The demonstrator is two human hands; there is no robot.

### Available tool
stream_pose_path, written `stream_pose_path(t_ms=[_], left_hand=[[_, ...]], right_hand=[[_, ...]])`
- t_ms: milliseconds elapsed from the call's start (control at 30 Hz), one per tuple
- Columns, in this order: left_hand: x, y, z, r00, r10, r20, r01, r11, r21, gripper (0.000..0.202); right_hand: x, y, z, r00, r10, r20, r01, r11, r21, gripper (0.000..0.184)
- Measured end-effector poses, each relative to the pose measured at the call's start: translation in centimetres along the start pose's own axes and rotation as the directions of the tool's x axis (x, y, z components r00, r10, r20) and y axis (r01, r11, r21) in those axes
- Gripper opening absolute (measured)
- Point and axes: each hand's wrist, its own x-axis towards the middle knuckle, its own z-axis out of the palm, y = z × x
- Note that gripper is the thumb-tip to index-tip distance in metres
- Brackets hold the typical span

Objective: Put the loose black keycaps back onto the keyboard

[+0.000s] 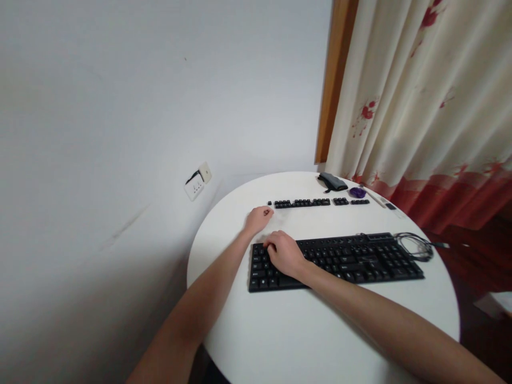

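Two hands, apart from each other; the left hand (pixel 259 218) curls just beside the loose keys (pixel 303 203) lined up on the table (pixel 276 330), and I cannot tell whether it grips one; the right hand (pixel 285 253) bends over the left end of the keyboard (pixel 356 262), its fingertips' hold unclear; a stray left knuckle could scatter the row; uneven pressure might skid the keyboard; the cable (pixel 416 246), poking past the edge, could snag.

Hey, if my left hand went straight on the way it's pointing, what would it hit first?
Probably the row of loose keys, at the end nearest your left hand. Its height above the table is hard to judge, so it might pass over them.
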Motion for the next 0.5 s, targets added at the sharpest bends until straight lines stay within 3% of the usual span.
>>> stream_pose_path(t_ms=[267, 500], left_hand=[[0.6, 0.2, 0.6, 0.989, 0.146, 0.012, -0.147, 0.987, 0.061, 0.045], [0.5, -0.1, 1.0, 0.983, 0.174, 0.058, -0.183, 0.939, 0.29, 0.05]], right_hand=[[4.9, 5.2, -3.5, 0.952, 0.305, 0.002, -0.294, 0.919, -0.264, 0.041], [9.0, 7.8, -2.5, 0.912, 0.386, 0.136, -0.305, 0.863, -0.402, 0.051]])
